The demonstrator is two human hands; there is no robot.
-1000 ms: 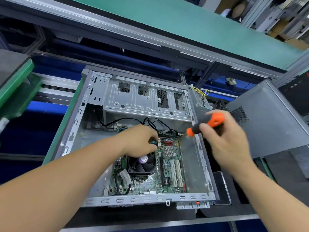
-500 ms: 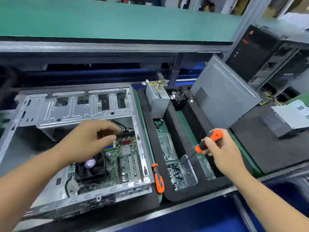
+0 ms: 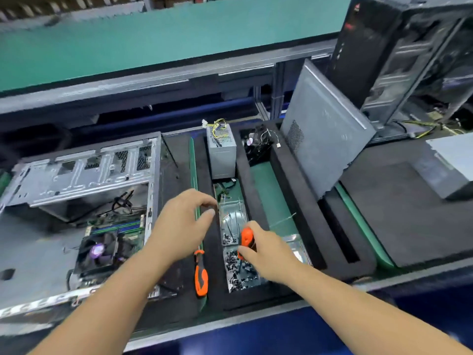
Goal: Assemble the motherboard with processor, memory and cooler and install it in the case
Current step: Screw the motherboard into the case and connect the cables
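Orange-handled screwdriver [image 3: 246, 239]: right hand [image 3: 268, 254] is gripping it, fingers curled round the handle; its tip is pointing down into the screw tray [image 3: 239, 271], shaft mostly hidden.
Left hand [image 3: 179, 226]: hovering between the case and the tray, fingers loosely bent and spread, holding nothing, thumb tip near the black foam [image 3: 215, 252] edge.
Case [image 3: 76, 180]: lying open on its side at the left of the desk [image 3: 396, 213], metal drive cage at the far end.
Motherboard [image 3: 117, 226]: sitting inside the case, blurred; blue memory slots are showing near its far edge.
Cooler [image 3: 98, 252]: sitting on the board, black fan with a purple hub.
Second screwdriver [image 3: 201, 274]: lying on the foam just right of the case, orange and black handle toward the viewer.
Screw tray: holding a heap of small dark screws; a clear compartment with ties is lying just beyond it.
Power supply [image 3: 222, 152]: standing upright in the foam slot behind the tray, yellow wires on top.
Side panel [image 3: 325, 142]: leaning tilted at the right.
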